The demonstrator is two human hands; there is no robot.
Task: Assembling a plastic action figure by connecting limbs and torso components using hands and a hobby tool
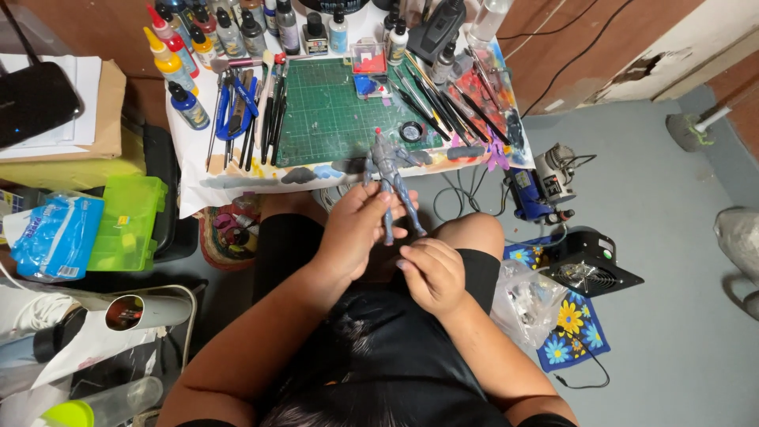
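The grey figurine (391, 178) was gripped by its legs in the left hand (357, 225), just below the desk (237, 178) edge, while the right hand (431, 273) was curled beneath it, so a thin leg could have been snapped by squeezing.

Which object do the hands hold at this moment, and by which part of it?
The left hand holds a grey-blue figurine by its legs, torso pointing toward the table. The right hand is closed just below the figurine's feet; whether it grips anything cannot be told.
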